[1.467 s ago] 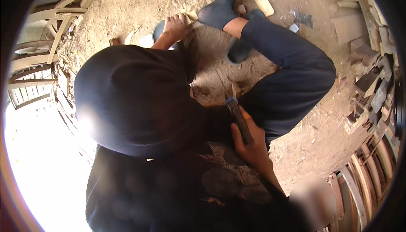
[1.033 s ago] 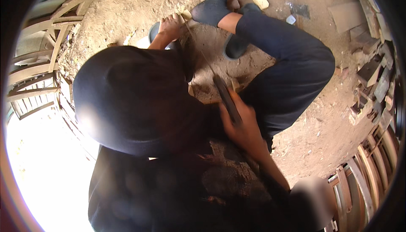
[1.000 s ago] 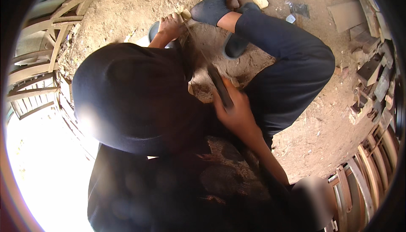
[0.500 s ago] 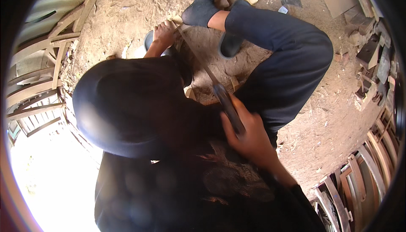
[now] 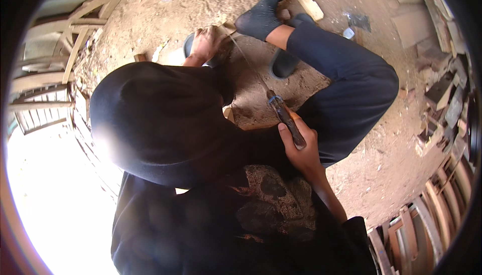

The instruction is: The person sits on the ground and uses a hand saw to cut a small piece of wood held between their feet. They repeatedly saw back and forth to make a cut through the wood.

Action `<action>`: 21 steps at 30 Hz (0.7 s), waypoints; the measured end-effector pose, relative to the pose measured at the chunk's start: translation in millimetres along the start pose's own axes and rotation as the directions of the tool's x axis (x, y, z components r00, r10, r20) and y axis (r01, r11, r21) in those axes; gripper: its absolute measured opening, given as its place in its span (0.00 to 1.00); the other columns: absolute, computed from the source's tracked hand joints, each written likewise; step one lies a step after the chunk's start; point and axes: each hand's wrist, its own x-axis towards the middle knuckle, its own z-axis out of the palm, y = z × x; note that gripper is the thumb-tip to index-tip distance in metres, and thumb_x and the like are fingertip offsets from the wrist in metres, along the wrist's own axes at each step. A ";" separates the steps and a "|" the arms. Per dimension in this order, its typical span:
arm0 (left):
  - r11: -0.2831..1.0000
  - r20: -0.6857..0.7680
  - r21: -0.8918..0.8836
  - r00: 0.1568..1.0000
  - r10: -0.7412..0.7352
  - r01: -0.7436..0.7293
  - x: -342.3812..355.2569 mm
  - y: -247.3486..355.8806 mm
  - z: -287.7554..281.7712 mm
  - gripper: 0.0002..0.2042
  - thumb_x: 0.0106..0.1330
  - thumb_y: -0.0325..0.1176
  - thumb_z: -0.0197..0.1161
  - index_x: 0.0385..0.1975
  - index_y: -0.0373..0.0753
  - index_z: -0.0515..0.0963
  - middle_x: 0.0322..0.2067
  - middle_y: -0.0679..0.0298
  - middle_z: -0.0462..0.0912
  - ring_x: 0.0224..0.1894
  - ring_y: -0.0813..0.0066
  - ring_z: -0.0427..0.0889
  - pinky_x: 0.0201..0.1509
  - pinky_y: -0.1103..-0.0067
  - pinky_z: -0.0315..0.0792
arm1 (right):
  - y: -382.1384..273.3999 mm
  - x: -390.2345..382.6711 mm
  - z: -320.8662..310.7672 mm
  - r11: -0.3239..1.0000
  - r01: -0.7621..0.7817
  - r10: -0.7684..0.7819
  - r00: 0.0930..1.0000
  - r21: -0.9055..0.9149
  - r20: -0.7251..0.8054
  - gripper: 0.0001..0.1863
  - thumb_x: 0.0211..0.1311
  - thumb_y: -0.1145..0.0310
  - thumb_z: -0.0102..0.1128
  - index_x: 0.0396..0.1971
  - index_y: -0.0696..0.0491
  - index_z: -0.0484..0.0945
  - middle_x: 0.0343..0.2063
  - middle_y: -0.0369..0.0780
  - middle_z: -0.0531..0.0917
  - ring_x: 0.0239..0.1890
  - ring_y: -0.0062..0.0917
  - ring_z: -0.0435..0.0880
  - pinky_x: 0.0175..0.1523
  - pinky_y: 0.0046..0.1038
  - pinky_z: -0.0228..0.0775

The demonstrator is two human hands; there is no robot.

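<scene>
My right hand (image 5: 301,147) is wrapped round the dark handle of a long, thin-bladed hand tool (image 5: 258,77). Its blade is seen nearly edge-on, so I cannot tell whether it is a saw or a knife. The far end of the blade meets a small wooden block (image 5: 228,28). My left hand (image 5: 205,44) is closed on the left side of that block near the ground. Against the block's right side rests my foot in a dark sock (image 5: 258,20). A large rounded mass of dark cloth (image 5: 160,119) hides most of my left forearm.
Dark clogs lie by my foot, one (image 5: 284,64) nearer and one (image 5: 188,44) behind my left hand. A pale wood offcut (image 5: 311,8) lies on the dirt floor. Scrap wood (image 5: 442,94) is heaped at right, timber pieces (image 5: 427,225) lower right, a wooden frame (image 5: 75,49) at left.
My right hand has drawn the tool's handle slightly back and to the right. The view has shifted a little, and my left hand still holds the block by my foot.
</scene>
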 end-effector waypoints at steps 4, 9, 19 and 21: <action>0.982 -0.060 -0.186 0.998 -0.030 0.018 0.9 -9.4 -1.6 0.26 0.60 0.52 0.61 0.47 0.35 0.73 0.40 0.51 0.82 0.47 0.56 0.79 0.59 0.63 0.61 | -18.0 -5.4 -2.6 0.990 -0.056 0.052 0.998 0.125 0.041 0.21 0.64 0.69 0.56 0.54 0.62 0.72 0.19 0.37 0.77 0.21 0.13 0.73 0.27 0.19 0.64; 0.995 -0.035 -0.100 0.999 -0.018 0.014 3.5 -5.2 -1.7 0.23 0.55 0.51 0.66 0.42 0.38 0.78 0.39 0.56 0.80 0.47 0.60 0.77 0.58 0.66 0.63 | -45.9 -6.7 -12.7 0.965 -0.043 0.041 0.999 0.257 0.012 0.23 0.66 0.70 0.53 0.60 0.61 0.67 0.26 0.33 0.78 0.26 0.10 0.70 0.32 0.15 0.61; 0.994 0.020 -0.106 1.000 0.016 -0.014 9.3 -10.9 2.6 0.21 0.55 0.51 0.65 0.36 0.39 0.78 0.33 0.55 0.82 0.43 0.58 0.80 0.55 0.65 0.65 | -18.5 1.1 -0.2 0.984 -0.087 0.078 0.995 0.158 0.066 0.22 0.67 0.75 0.50 0.61 0.59 0.67 0.24 0.29 0.73 0.23 0.08 0.63 0.28 0.13 0.55; 0.997 -0.023 -0.073 1.000 0.015 -0.016 4.7 -18.2 12.8 0.21 0.55 0.51 0.64 0.38 0.39 0.78 0.34 0.56 0.83 0.42 0.59 0.81 0.53 0.65 0.67 | -18.3 -1.2 6.0 0.986 -0.109 0.099 0.991 0.125 0.087 0.23 0.67 0.74 0.51 0.61 0.58 0.68 0.23 0.28 0.73 0.23 0.08 0.64 0.28 0.12 0.55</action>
